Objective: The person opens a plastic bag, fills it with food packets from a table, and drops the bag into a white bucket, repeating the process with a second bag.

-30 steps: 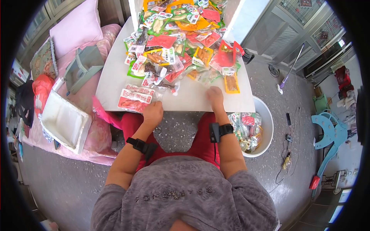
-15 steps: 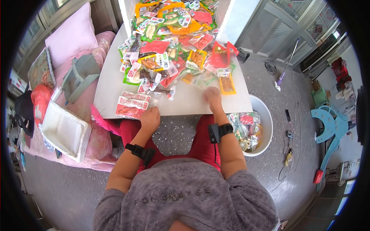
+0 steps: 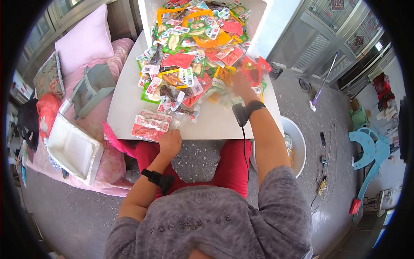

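While packets crowd our table, a bucket stands on grey floor. We cannot tell whether our left hand or right hand grips anything.

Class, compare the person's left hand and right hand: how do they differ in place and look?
The left hand is at the table's near edge, beside red-and-white packets; the right hand is farther out, at the right side of the pile.
The left hand looks fairly sharp; the right hand is blurred.
Shared: both are bare, and both arms wear black straps.
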Tool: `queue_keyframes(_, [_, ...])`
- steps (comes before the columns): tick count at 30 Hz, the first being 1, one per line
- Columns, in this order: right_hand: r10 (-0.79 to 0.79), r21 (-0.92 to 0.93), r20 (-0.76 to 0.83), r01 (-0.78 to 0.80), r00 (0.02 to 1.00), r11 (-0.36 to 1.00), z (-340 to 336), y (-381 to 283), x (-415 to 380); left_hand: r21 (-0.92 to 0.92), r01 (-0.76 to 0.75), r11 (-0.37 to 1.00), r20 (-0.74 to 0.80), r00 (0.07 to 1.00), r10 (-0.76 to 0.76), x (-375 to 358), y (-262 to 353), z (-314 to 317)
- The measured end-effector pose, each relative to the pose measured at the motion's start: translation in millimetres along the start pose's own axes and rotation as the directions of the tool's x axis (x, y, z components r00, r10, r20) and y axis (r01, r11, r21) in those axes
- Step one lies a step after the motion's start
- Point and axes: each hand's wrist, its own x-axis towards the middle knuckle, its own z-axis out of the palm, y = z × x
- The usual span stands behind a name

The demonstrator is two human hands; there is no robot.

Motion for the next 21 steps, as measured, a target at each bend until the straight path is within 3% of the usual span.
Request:
queue_keyframes(4, [-0.010, -0.115, 0.038, 0.015, 0.999, 0.993, -3.9, -4.8, 6.6, -0.005, -0.009, 1.000, 0.010, 1.000, 0.009, 0.6, -1.9, -1.0])
queue_keyframes(7, [0.087, -0.205, 0.310, -0.022, 0.947, 0.978, -42.6, -11.2, 4.8, -0.009, -0.018, 1.000, 0.008, 1.000, 0.018, 0.9, -1.4, -2.1])
queue_keyframes(10, [0.021, -0.218, 0.317, 0.051, 0.948, 0.975, -33.4, -2.2, 9.1, -0.022, -0.020, 1.000, -0.008, 1.000, 0.020, 1.3, -0.4, -3.5])
queue_keyframes(13, [-0.018, -0.050, 0.404, 0.042, 0.915, 0.998, -38.0, 2.9, 8.6, -0.036, -0.029, 0.999, -0.021, 0.999, 0.029, 1.3, -1.8, -2.2])
queue_keyframes(16, [-0.026, 0.024, 0.421, 0.018, 0.907, 1.000, -27.0, 5.3, 14.1, -0.028, -0.023, 0.999, -0.018, 1.000, 0.022, 1.0, 0.2, -5.0])
queue_keyframes(21, [-0.039, 0.090, 0.268, 0.015, 0.963, 0.996, -0.1, 0.1, 6.0, -0.002, 0.003, 1.000, -0.007, 1.000, -0.003, 0.7, 0.4, -3.6])
